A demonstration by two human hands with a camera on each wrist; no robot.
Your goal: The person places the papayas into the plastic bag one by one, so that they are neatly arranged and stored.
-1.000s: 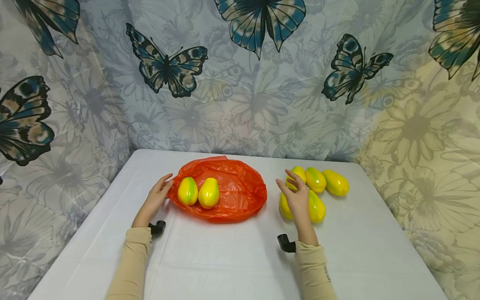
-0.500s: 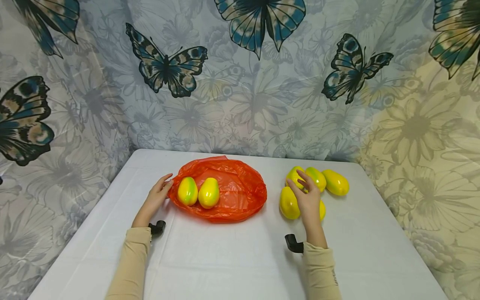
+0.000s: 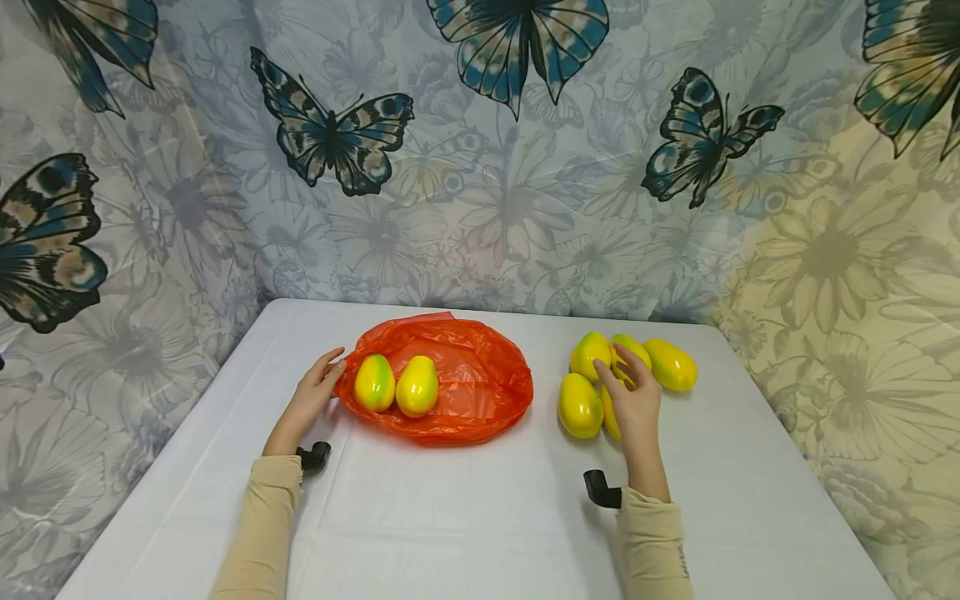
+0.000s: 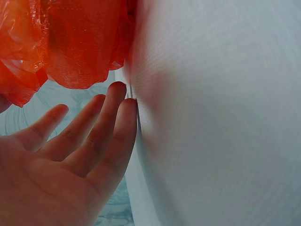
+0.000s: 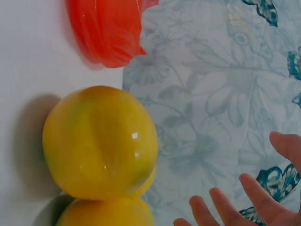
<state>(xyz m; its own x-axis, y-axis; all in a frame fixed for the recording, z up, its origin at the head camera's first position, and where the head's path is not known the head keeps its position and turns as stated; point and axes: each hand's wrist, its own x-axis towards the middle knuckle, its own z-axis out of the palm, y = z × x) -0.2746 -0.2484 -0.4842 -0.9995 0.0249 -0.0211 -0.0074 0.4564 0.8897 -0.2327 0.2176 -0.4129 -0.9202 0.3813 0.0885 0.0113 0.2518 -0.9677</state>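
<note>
Your right hand's grip (image 3: pixel 636 398) is spread, fingers relaxed over the cluster of 5 yellow-green mangoes (image 3: pixel 579 406) at 3 o'clock on the table (image 3: pixel 480 517); it hovers above the near-right mango and pinches nothing yet. Your left hand's grip (image 3: pixel 311 398) is also spread, straight fingers resting at the 9 o'clock rim of the orange bag (image 3: pixel 480 379), which sits at the table's centre with 2 mangoes (image 3: pixel 417 386) already inside.

To do this well, settle your palm on 1 mango only, the one directly beneath, and wrap fingers and thumb around its widest part; the skin looks glossy and may slip. Lift straight up so its neighbours, which touch it, do not roll toward 6 o'clock. Keep your left fingers on the bag's rim to hold its mouth wide.
</note>
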